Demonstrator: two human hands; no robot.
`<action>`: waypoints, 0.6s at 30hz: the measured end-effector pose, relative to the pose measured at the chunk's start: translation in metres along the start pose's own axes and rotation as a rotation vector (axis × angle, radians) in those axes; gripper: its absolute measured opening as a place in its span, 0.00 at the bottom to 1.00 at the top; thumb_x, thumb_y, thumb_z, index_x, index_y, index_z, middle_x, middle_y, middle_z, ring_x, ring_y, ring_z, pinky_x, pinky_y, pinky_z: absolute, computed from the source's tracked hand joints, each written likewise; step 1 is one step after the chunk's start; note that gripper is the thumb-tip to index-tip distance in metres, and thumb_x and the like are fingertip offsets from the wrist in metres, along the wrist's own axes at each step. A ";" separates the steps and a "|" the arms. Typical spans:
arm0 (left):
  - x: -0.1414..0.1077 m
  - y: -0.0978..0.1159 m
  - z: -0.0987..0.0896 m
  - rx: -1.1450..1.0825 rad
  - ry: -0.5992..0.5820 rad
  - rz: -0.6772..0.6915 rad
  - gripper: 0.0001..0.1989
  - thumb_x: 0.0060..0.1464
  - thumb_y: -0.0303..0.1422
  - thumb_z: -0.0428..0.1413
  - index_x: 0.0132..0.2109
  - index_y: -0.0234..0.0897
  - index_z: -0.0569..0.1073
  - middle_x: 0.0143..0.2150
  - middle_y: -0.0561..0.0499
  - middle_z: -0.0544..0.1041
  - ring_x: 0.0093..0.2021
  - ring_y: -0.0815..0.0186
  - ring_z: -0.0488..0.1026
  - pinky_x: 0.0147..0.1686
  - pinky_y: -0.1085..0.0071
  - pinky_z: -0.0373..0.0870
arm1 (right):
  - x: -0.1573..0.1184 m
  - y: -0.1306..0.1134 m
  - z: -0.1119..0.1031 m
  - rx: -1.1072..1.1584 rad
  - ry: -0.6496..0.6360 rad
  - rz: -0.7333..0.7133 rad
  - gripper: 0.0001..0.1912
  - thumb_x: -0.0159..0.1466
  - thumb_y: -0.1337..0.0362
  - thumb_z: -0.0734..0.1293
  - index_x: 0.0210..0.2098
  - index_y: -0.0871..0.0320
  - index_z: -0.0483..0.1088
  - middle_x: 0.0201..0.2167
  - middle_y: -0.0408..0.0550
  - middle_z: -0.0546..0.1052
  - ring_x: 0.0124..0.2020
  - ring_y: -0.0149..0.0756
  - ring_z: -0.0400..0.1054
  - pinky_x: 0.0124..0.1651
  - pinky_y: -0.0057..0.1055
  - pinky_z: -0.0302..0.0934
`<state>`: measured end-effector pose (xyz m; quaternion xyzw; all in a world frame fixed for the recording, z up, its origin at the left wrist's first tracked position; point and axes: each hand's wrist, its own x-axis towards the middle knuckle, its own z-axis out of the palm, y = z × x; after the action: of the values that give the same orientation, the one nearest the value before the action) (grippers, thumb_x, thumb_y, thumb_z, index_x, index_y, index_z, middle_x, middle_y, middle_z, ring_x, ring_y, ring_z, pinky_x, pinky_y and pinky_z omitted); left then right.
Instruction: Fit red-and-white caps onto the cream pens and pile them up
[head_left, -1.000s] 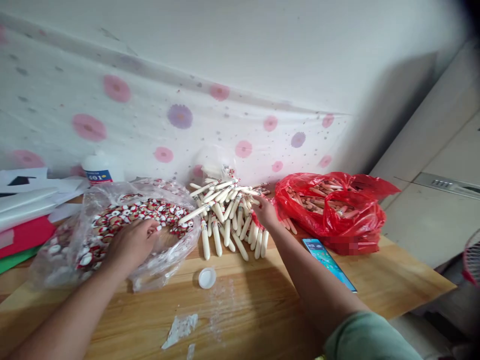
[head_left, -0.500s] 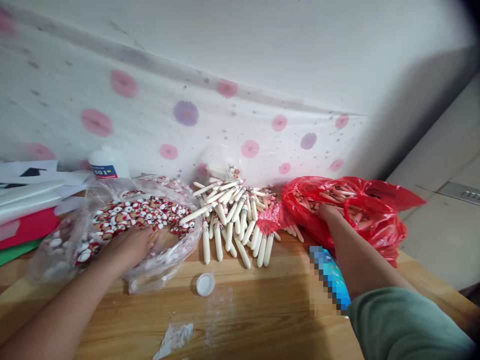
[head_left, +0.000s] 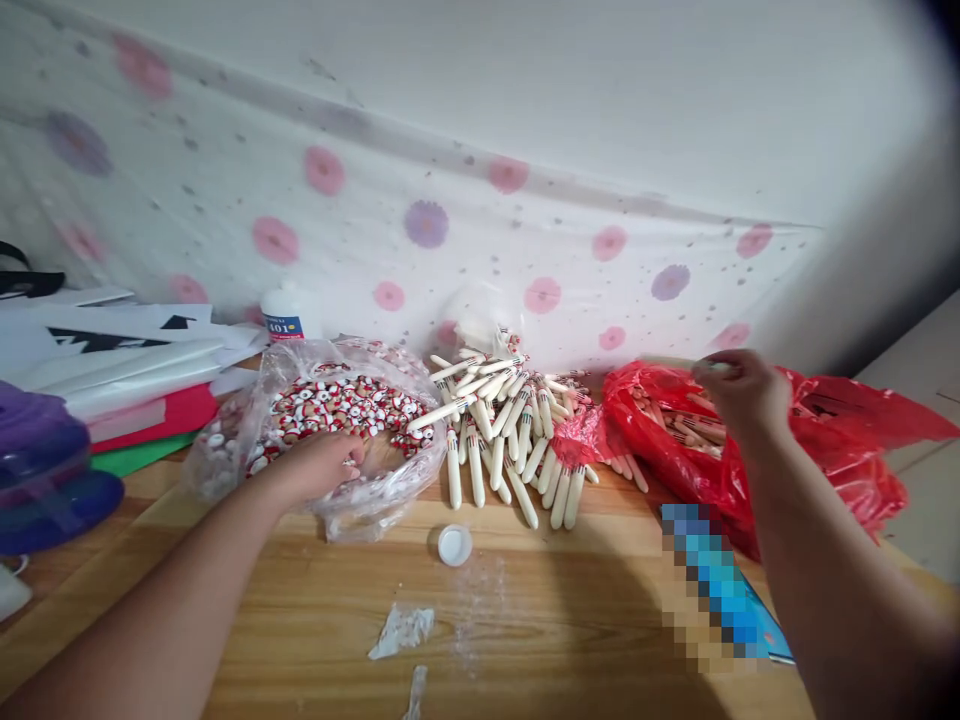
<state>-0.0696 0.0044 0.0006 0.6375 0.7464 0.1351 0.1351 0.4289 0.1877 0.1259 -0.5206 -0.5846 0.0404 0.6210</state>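
My left hand (head_left: 321, 464) reaches into a clear plastic bag (head_left: 375, 505) full of small red-and-white round pieces (head_left: 337, 400), fingers curled among them. My right hand (head_left: 739, 388) is lifted above a red plastic bag (head_left: 840, 450) of wooden sticks and pinches a pale stick whose tip shows at the fingers. Between the two bags lies a heap of cream-coloured sticks (head_left: 510, 420) with printed bands, on the wooden table (head_left: 525, 640).
A white bottle cap (head_left: 454, 545) and scraps of clear film (head_left: 403, 630) lie on the table in front. A phone (head_left: 716, 590) lies at the right. A glue bottle (head_left: 289, 315), stacked paper sheets (head_left: 120, 370) and a purple object (head_left: 45, 470) are at the left. A flowered sheet (head_left: 480, 250) covers the wall.
My right hand moved from the stick heap into the red bag and has now risen out of it with a stick. The left hand stays in the clear bag. The view shifted left.
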 end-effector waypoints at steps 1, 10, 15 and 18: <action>-0.001 0.004 -0.001 0.003 0.029 0.001 0.04 0.47 0.32 0.52 0.30 0.39 0.72 0.32 0.52 0.76 0.35 0.63 0.70 0.32 0.72 0.56 | -0.007 -0.011 -0.004 0.126 0.082 -0.057 0.09 0.49 0.70 0.73 0.28 0.52 0.73 0.24 0.48 0.72 0.27 0.38 0.66 0.34 0.37 0.54; -0.003 0.032 0.007 -0.128 0.271 0.133 0.12 0.54 0.38 0.48 0.31 0.38 0.72 0.35 0.49 0.76 0.38 0.61 0.70 0.40 0.69 0.63 | -0.139 -0.064 0.086 0.623 -0.605 0.298 0.07 0.46 0.67 0.69 0.27 0.60 0.70 0.21 0.41 0.70 0.21 0.29 0.62 0.25 0.27 0.56; 0.001 0.027 0.006 -0.168 0.323 0.112 0.11 0.53 0.39 0.50 0.34 0.40 0.74 0.38 0.49 0.78 0.41 0.60 0.72 0.44 0.68 0.65 | -0.197 -0.109 0.176 -0.070 -1.110 -0.126 0.16 0.62 0.55 0.62 0.43 0.58 0.72 0.29 0.45 0.76 0.28 0.32 0.68 0.30 0.25 0.59; 0.002 0.023 0.009 -0.206 0.307 0.096 0.12 0.52 0.36 0.50 0.41 0.40 0.74 0.44 0.49 0.79 0.45 0.60 0.73 0.47 0.68 0.66 | -0.207 -0.129 0.214 -0.267 -1.144 -0.245 0.15 0.62 0.54 0.64 0.42 0.56 0.73 0.36 0.48 0.78 0.36 0.37 0.71 0.37 0.27 0.59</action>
<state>-0.0451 0.0101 0.0006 0.6271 0.7091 0.3129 0.0774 0.1273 0.1214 0.0257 -0.4184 -0.8819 0.1684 0.1373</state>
